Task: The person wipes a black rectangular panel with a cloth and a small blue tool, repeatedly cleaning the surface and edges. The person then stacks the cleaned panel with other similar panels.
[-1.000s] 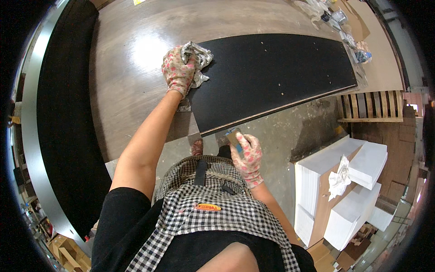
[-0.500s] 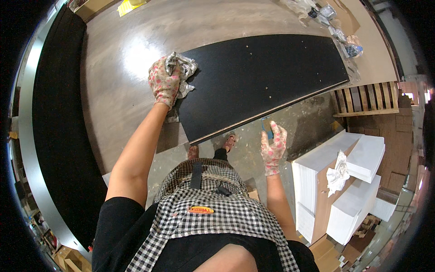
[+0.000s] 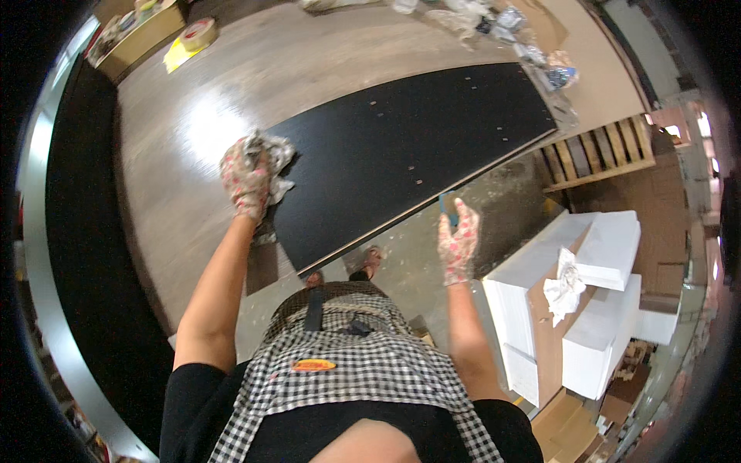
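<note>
My left hand [image 3: 245,181], in a glove with pink spots, is closed on a crumpled white-grey rag [image 3: 279,185]. It rests at the left end of a black board [image 3: 386,147], which lies on the wood-grain table and has several small holes or fittings along it. My right hand [image 3: 458,243], gloved alike, is beside the board's near edge. Its fingers are closed round a small flat blue piece [image 3: 445,205] whose kind I cannot make out.
A roll of tape [image 3: 198,35] and a box [image 3: 143,38] stand at the table's far left. Crumpled plastic wrap [image 3: 509,27] lies at the far right. Stacked white panels [image 3: 509,309] with a crumpled paper [image 3: 563,287] on them and a wooden pallet [image 3: 598,158] stand to the right. Black panels [image 3: 81,193] line the left.
The view has shifted, and the board and both hands appear further left. My left hand stays at the board's left end with the rag. The right hand still holds the blue piece, now turned more edge-on.
</note>
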Tool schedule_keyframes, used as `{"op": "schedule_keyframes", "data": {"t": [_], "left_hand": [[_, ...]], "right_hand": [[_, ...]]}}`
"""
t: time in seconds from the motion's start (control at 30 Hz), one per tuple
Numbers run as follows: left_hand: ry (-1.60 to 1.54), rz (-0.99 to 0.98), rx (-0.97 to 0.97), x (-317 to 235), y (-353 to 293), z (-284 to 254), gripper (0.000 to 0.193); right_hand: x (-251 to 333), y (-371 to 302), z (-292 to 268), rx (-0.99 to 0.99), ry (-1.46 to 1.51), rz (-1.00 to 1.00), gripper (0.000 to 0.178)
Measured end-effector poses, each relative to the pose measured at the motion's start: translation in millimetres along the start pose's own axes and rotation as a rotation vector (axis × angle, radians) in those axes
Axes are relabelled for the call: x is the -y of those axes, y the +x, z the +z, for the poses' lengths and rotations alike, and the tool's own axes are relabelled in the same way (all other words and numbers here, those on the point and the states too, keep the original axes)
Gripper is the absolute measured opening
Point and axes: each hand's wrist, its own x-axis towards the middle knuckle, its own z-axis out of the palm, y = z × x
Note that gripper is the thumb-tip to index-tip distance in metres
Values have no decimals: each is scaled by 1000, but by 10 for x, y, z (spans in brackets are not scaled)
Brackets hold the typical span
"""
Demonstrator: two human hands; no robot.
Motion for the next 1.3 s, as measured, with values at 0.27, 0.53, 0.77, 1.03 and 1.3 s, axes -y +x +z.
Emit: {"op": "schedule_keyframes", "data": {"t": [0.27,0.53,0.77,1.03,1.3], "left_hand": [[-129,40,31,-26,13,-62,45],[-372,43,82,306,61,114,32],[-146,-148,-29,117,22,-36,39],[-626,-393,-181,-1342,240,-143,31],[-866,-242,212,-3028,374,787,45]], "right_hand": [[64,-223,224,-12,101,-116,54],[-1066,773,-123,-16,33,-29,53],[-2678,1947,-472,-52,21,-45,52],[-4215,3143,-885,-89,-119,-87,50],[-4348,4312,-1126,-86,271,16,47]]}}
